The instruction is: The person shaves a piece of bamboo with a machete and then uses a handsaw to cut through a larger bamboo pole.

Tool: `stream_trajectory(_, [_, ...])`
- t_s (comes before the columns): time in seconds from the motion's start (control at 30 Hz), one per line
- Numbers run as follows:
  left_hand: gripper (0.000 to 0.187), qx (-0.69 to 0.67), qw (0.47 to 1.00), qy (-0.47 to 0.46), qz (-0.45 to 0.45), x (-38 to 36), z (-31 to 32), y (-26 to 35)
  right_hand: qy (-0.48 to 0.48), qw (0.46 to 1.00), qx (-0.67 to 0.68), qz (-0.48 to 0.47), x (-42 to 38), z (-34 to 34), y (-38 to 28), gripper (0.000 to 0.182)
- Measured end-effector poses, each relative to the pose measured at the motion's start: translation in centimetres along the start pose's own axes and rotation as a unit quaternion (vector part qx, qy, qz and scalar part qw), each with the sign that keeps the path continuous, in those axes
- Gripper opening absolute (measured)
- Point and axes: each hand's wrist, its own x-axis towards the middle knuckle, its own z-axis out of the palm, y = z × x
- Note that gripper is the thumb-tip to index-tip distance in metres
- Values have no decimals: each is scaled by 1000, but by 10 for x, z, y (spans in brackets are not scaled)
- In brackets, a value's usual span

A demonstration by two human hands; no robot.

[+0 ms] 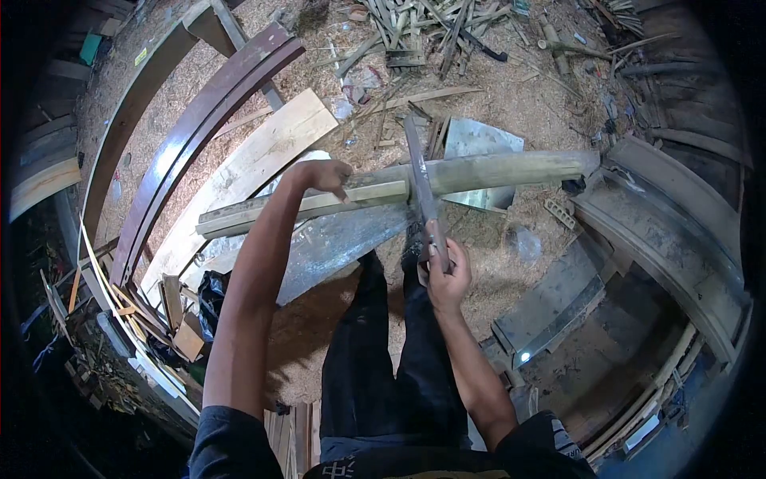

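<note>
My right hand (449, 271) is closed around the lower end of a long, narrow grey blade-like tool (420, 164), which points up and away from me. The tool crosses over a long wooden beam (511, 170) lying from left to right. My left hand (327, 177) is at the beam's left part, above a shorter squared wood strip (359, 196) that lies along its near side. Its fingers are bent, and whether they grip the wood is unclear.
A dark red moulded beam (191, 136) and a pale plank (263, 148) lie at the left. Shiny metal sheets (479, 144) lie beyond the beam. Scrap sticks (431, 24) are heaped at the top. A large wooden frame (654, 231) stands at the right. Sawdust covers the ground.
</note>
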Motion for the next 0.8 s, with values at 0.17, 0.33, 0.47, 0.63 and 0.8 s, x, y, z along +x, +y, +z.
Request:
stream_trajectory(0.17, [79, -148, 982, 102, 65, -6, 24, -23, -14, 996, -44, -72, -12, 13, 16, 32])
stream_trajectory(0.33, [80, -196, 966, 142, 90, -12, 33, -24, -12, 991, -83, -106, -16, 19, 12, 32])
stream_trajectory(0.47, [79, -180, 960, 194, 96, -18, 44, -15, -43, 995, -69, -61, -22, 24, 28, 35])
stream_trajectory(0.63, [73, -146, 908, 376, 110, -26, 79, 33, -93, 989, -112, -18, -20, 27, 22, 37])
stream_trajectory(0.8, [53, -33, 846, 528, 69, 7, 120, 77, -113, 981, -135, -77, -15, 28, 23, 48])
